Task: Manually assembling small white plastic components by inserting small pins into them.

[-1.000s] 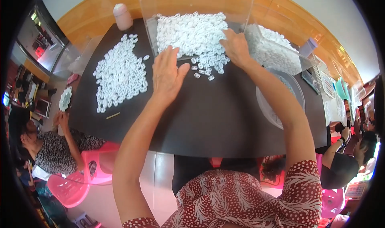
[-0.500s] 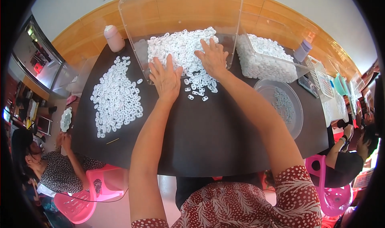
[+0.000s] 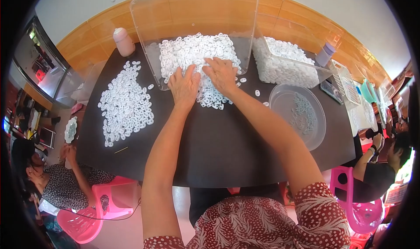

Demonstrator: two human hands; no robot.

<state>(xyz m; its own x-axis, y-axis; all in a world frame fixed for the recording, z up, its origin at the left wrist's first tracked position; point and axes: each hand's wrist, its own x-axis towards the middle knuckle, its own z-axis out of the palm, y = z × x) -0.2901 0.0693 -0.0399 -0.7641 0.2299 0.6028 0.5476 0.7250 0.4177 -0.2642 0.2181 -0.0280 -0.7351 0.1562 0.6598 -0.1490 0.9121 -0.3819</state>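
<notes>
A clear plastic bin [image 3: 151,56] lies on its side on the dark table, its opening toward me. Small white oval plastic pieces with two holes [image 3: 197,47] fill its lower part and spill out onto the table. My left hand [image 3: 184,86] rests on the near left of this heap with fingers spread. Beside it my right hand [image 3: 222,76] lies on the heap, its fingers stretched out and partly sunk among the pieces. Neither hand grips anything I can see. Between and below the hands a spilled cluster of white pieces [image 3: 212,98] sits on the tabletop.
Another pile of white pieces [image 3: 124,104] spreads at the left, near a thin yellowish stick [image 3: 121,150]. A second clear bin of pieces [image 3: 284,67], a round tray [image 3: 321,137] with small grey parts, a phone [image 3: 331,92] and bottles stand around. Two people sit at the sides.
Both hands have come nearer to me and closer together, drawing white pieces out of the bin. The spilled cluster is bigger, and a few stray pieces now lie right of my right hand.
</notes>
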